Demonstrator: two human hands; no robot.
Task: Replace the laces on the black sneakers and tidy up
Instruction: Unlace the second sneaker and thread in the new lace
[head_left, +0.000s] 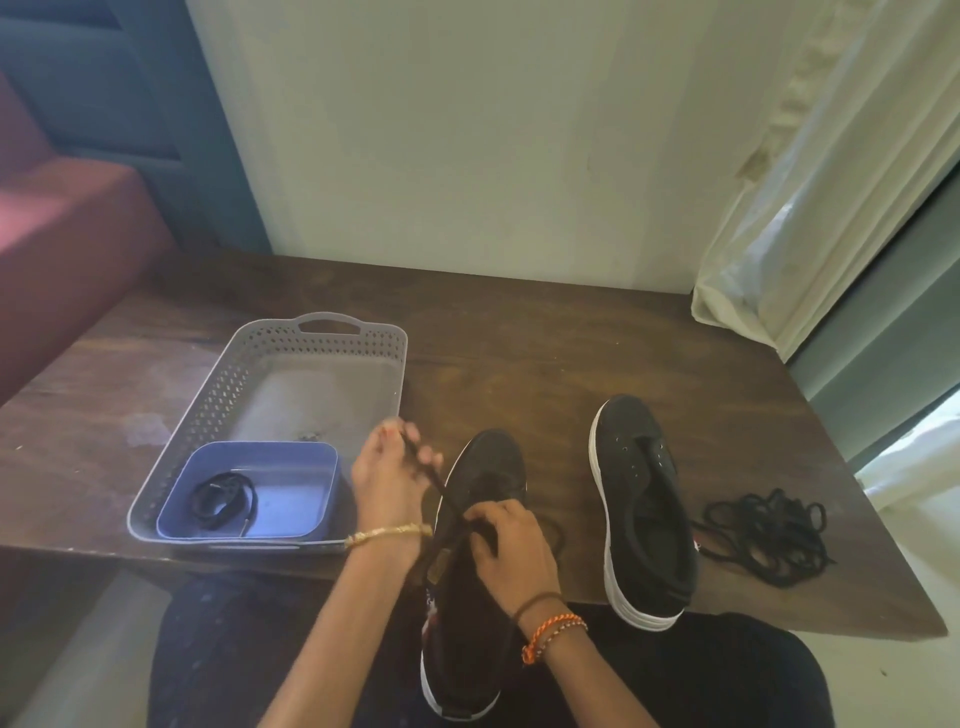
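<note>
- While a lace (434, 480) is pinched by the left hand (387, 480), the near sneaker (467, 597), overhanging the table's (519, 332) front edge, is gripped by the right hand (511, 545).
- Bare tabletop is seen toward the back edge.
- The front-left corner is taken by a basket (249, 364); a second sneaker (644, 509) and loose laces (769, 535) are set near the right edge.

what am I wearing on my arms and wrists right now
Both forearms are bare, with no sleeves showing. The left hand has a thin gold bracelet at its wrist. The right hand has a dark thin band and an orange braided bracelet.

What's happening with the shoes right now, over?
Left hand pulls a lace taut; right hand pinches it at the near sneaker. Second sneaker unlaced. Loose laces lie beside it, nothing blocking.
</note>
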